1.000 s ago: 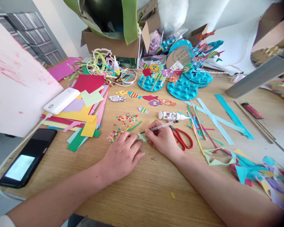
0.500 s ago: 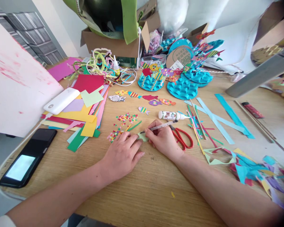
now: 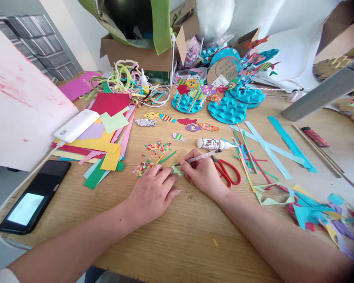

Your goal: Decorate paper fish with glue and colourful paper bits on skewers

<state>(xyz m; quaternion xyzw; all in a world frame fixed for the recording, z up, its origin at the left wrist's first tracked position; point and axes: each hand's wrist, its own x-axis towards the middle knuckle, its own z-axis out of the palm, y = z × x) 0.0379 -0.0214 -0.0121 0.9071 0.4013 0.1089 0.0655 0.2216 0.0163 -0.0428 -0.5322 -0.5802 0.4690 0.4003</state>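
My right hand is closed around a slim pen with a pale, clear-looking barrel. Its tip meets a small piece of light green paper on the table. Fingers of my left hand lie flat over the paper's left side, pressing it down and hiding part of it. Beyond the left hand are small coloured paper bits and a thin green strip. Red-handled scissors lie just right of my right hand. A white glue bottle rests on its side behind the pen.
Several paper fish lie farther back, before blue round bases. Stacked coloured paper, a white power bank and a phone are at left. Paper strips, sticks and scraps lie at right.
Almost nothing differs. Both hands, the pen and the green paper stay in nearly the same place.
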